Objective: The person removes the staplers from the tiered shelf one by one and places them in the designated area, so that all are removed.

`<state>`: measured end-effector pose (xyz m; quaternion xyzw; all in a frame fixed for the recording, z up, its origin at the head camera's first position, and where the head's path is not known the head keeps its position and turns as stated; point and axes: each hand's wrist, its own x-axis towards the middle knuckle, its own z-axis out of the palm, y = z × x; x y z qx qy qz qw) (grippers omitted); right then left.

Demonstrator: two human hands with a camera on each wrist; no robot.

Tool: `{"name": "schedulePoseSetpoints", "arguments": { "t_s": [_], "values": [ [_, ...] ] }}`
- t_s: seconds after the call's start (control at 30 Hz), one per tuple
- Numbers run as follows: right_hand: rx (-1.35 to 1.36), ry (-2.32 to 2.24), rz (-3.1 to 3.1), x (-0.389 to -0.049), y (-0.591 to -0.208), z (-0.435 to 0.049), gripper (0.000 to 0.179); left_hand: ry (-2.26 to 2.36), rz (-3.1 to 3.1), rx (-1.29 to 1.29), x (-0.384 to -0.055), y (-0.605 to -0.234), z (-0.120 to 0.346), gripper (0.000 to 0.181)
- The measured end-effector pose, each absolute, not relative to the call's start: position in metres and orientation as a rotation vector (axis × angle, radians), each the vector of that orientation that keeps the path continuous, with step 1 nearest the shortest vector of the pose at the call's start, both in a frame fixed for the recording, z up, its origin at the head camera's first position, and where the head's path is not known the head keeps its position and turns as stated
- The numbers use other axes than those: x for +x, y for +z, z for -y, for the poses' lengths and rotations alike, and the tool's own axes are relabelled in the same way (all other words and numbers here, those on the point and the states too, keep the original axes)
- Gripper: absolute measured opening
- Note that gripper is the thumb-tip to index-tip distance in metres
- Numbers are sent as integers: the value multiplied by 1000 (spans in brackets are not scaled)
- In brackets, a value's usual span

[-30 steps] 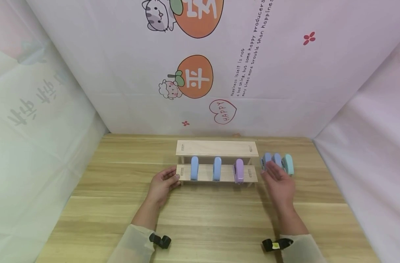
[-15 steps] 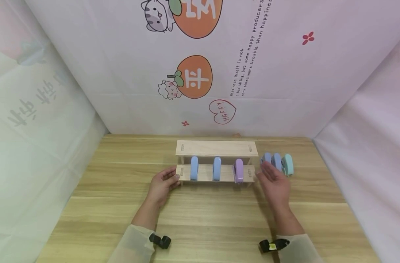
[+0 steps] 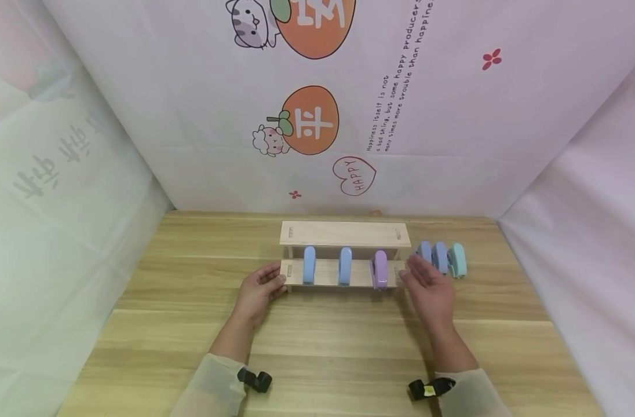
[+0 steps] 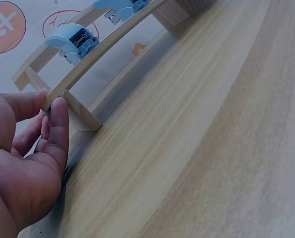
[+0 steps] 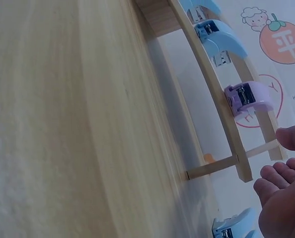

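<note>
Shelf (image 3: pixel 327 272) bears 3 staplers (image 3: pixel 345 266); left hand (image 3: pixel 257 294) pinches its end; right hand (image 3: pixel 433 296), perhaps touching it, lies unclenched.

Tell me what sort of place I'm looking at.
Probably a tabletop recording booth: printed white cloth hangs behind and on both sides of a wood-grain table, where a two-tier wooden rack carries mini staplers.

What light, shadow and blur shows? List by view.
Head: bright, faint shadow below the rack. Left wrist: dimmer, grey shadow on the table under the rack, grain soft at lower right. Right wrist: dim too, grain soft at lower left.
</note>
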<state>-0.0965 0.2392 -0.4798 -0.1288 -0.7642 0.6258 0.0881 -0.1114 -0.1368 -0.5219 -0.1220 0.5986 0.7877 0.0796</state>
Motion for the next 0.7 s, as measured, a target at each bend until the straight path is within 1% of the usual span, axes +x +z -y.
{"name": "schedulePoseSetpoints", "arguments": {
  "t_s": [0.7],
  "values": [
    [-314, 1872, 2242, -95, -486, -227, 50, 2348, -1798, -356, -111, -521, 136, 45]
  ]
}}
